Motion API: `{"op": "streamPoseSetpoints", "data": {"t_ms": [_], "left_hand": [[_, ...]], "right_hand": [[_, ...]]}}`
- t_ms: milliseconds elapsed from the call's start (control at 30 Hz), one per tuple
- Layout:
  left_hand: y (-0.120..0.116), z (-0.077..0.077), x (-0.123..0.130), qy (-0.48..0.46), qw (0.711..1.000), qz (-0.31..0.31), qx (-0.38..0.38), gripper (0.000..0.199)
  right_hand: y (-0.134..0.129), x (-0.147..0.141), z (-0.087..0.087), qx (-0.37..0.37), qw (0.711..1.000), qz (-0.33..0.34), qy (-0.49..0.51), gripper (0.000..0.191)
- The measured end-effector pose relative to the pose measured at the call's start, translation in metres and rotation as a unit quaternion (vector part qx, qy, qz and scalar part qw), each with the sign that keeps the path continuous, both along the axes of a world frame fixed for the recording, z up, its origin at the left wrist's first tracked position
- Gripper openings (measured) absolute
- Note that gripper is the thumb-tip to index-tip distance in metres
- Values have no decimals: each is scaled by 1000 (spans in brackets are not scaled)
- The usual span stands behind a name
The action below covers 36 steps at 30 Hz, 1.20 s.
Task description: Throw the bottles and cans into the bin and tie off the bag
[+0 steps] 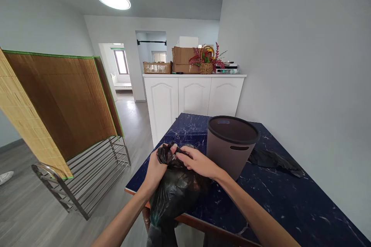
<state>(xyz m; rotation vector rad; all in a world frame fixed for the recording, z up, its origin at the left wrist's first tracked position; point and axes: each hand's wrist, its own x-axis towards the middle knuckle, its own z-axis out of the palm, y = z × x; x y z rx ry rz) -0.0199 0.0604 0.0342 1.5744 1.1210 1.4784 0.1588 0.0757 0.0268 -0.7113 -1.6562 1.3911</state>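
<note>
A filled black garbage bag rests at the left front edge of the dark blue marbled table. My left hand is closed round the gathered neck of the bag. Pinching the same bunched plastic from the other side is my right hand, its fingers close to the left thumb. What the bag contains is hidden. Just behind my right hand stands a brownish-grey trash can, upright, with a black rim and handle slots. To the right of the can a flattened black plastic bag lies on the tabletop.
A metal rack draped with a bamboo mat stands on the floor at left. Beyond the table is a white cabinet bearing cardboard boxes and a flower basket. A wall runs along the table's right side.
</note>
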Motion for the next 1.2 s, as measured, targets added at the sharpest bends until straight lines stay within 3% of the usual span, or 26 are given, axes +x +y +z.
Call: {"op": "streamPoseSetpoints", "data": {"t_ms": [167,333,400,467,533,600,733,800,867,900,967,1067,1200], "left_hand": [[1,4,-6,-65,996,-27,-47,44],[-5,29,-29,59,993,-104,15,22],[-10,39,-35,119,987,-94,60,8],[-15,46,-37,172,977,-85,96,17],[-21,51,-34,226,962,-92,126,31],[-28,54,-29,267,945,-107,157,36],[-40,52,-21,257,942,-113,183,21],[-42,42,-21,187,967,-60,165,43],[-41,29,-22,104,987,-5,120,88],[-40,23,-23,68,994,2,85,105],[-35,13,-25,27,999,-28,15,116],[-27,4,-28,50,995,-85,-12,89],[-16,1,-32,185,978,-88,33,42]], "right_hand": [[5,-2,0,-34,994,-30,101,49],[-3,-16,5,-54,991,-57,105,43],[-12,-21,5,-10,997,-33,69,54],[-21,-28,3,67,997,-24,27,80],[-25,-38,0,139,989,-48,-1,92],[-24,-49,-5,175,982,-77,2,79],[-12,-64,-14,127,986,-85,65,21],[-4,-65,-17,83,989,-97,71,21],[3,-62,-19,38,991,-114,65,34],[5,-60,-19,14,991,-120,61,41],[8,-54,-18,-27,991,-118,51,52],[9,-44,-14,-56,994,-88,32,58],[7,-24,0,-31,999,-13,-7,40]]}}
